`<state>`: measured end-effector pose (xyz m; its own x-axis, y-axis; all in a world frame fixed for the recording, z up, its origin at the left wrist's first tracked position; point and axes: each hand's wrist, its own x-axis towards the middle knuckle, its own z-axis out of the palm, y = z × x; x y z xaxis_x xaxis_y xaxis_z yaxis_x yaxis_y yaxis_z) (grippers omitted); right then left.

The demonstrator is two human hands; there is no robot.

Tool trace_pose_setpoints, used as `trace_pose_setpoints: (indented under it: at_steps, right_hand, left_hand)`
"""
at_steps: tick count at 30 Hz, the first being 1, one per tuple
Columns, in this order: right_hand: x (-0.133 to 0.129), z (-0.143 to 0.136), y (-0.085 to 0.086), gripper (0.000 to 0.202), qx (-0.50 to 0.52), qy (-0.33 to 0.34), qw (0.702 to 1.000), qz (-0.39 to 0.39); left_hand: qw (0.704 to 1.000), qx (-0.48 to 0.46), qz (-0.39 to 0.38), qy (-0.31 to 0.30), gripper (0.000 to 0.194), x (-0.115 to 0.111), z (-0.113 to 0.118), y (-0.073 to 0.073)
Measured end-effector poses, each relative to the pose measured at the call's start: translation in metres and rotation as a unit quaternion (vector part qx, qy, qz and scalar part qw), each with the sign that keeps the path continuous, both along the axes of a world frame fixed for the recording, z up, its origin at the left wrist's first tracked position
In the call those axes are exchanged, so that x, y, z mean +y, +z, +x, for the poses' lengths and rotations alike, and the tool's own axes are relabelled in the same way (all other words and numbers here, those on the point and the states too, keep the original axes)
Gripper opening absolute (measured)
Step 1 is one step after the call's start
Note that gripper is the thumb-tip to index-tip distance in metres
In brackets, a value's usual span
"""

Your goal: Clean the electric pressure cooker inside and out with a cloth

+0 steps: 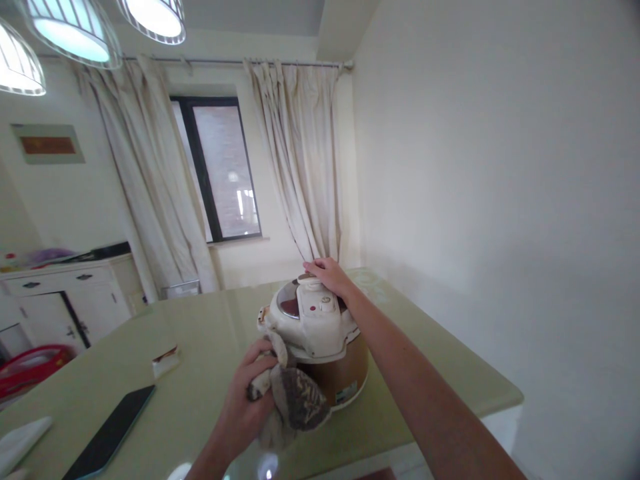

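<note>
An electric cooker (320, 333) with a white lid housing and a golden-brown body stands on the pale green table. My left hand (250, 387) is closed around a bunched grey-and-brown cloth (300, 400). The cloth hangs against the cooker's near left side and covers part of its body. My right hand (327, 272) reaches over the cooker, its fingers curved onto the far top part of the lid. A small red spot and a round knob show on the lid's white panel.
On the left of the table (215, 353) lie a dark phone-like slab (113, 430), a small white piece with a brown edge (166, 361) and a white object (23, 440). A red seat or basin (35, 370) is beyond the left edge. A wall (490, 200) runs along the right.
</note>
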<state>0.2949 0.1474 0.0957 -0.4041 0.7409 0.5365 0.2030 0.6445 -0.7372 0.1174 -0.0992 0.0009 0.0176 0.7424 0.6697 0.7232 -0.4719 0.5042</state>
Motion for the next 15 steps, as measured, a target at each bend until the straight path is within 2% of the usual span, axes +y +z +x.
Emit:
trace_pose_setpoints:
  at_steps: [2,4,6,7,9,11,13,15]
  right_hand:
    - [0.001,0.0,0.0,0.042,0.001,0.003,1.0,-0.002]
    - [0.001,0.0,-0.001,0.041,0.001,0.005,1.0,0.002]
    - [0.002,0.0,-0.001,0.041,0.0,0.005,1.0,0.011]
    - [0.002,0.0,-0.002,0.042,-0.002,0.006,1.0,0.015]
    - [0.001,0.001,-0.002,0.042,-0.006,0.004,1.0,0.021]
    - [0.0,0.001,-0.001,0.042,-0.012,-0.005,1.0,0.026]
    - [-0.001,0.001,-0.001,0.042,-0.02,-0.012,0.999,0.036]
    - [-0.002,0.001,-0.001,0.042,-0.02,-0.01,0.999,0.045]
  left_hand:
    - [0.999,-0.029,0.022,0.017,0.028,-0.005,-0.003,-0.001]
    - [0.995,-0.017,0.071,0.07,0.03,-0.008,0.0,0.005]
    - [0.987,0.042,0.108,0.107,0.031,-0.005,0.011,0.017]
    - [0.985,0.086,0.103,0.11,0.033,-0.001,0.019,0.025]
    - [0.978,0.18,0.048,0.098,0.042,0.012,0.035,0.043]
    - [0.966,0.237,-0.015,0.107,0.054,0.03,0.046,0.062]
    - [0.958,0.261,-0.053,0.106,0.055,0.047,0.047,0.078]
    - [0.954,0.274,-0.077,0.099,0.047,0.064,0.04,0.094]
